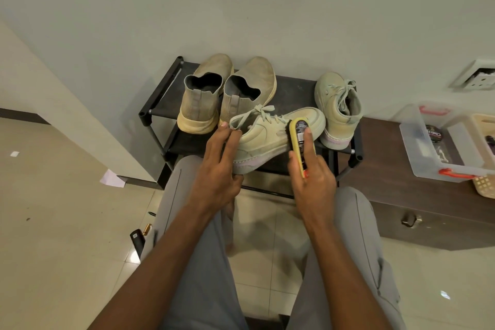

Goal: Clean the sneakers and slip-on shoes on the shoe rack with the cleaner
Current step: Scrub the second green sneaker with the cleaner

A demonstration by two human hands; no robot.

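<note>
we see a pale greenish-grey sneaker (270,136) with loose laces and a faintly pink-tinted sole, lying tilted at the near edge of the black shoe rack (160,104), toe pointing right. a yellow cleaner (302,142) with a dark label lies across its side, near the toe. our left hand (217,169) reaches forward with fingers spread, holding the sneaker at its heel end, thumb under the sole and fingertips up by the collar and laces. our right hand (313,171) grips the cleaner, the index finger stretched straight along its top, the other fingers wrapped round its near end. the sneaker sits between our two hands. its mate (337,110) stands on the right of the rack, and two tan slip-on shoes (225,91) stand on the far left, heels toward us.
</note>
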